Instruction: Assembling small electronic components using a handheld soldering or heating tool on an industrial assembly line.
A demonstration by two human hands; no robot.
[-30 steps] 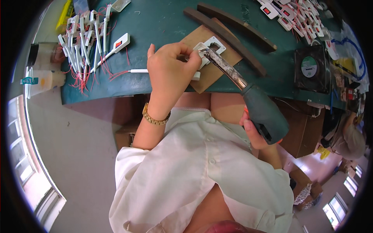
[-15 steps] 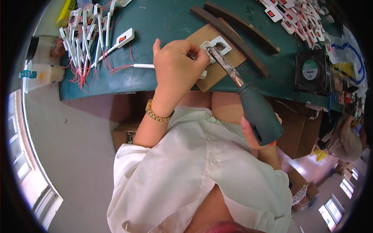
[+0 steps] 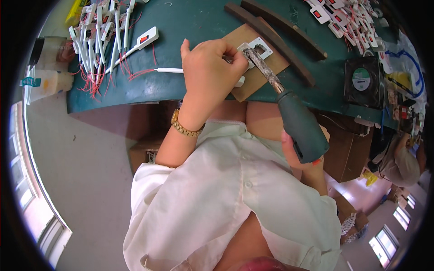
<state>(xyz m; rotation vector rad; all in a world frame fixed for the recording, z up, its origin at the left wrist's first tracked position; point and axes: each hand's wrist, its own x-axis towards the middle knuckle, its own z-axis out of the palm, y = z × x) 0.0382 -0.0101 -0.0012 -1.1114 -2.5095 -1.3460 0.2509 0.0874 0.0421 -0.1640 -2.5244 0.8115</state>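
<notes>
My left hand (image 3: 211,65), with a metal-banded watch (image 3: 187,130) on its wrist, pinches thumb and forefinger together beside a white plastic switch housing (image 3: 267,52). What lies between the fingertips is hidden. My right hand (image 3: 293,153) grips the dark green handle of a soldering iron (image 3: 300,124). The iron's crusted metal tip reaches up and left to the housing, close to my left fingertips. Beneath the housing lies a brown board (image 3: 253,88). A white tube (image 3: 169,70) with red wires at its left end passes under my left hand.
Two dark curved bars (image 3: 289,58) lie beyond the board. White wands with red wires are heaped at the left (image 3: 97,43); one wand with a red switch (image 3: 145,38) lies apart. More switch pieces (image 3: 337,20) pile up far right, above a black fan (image 3: 361,81).
The view has shifted slightly over the bench. My left hand remains pinched by the housing, and the iron's tip is still at it.
</notes>
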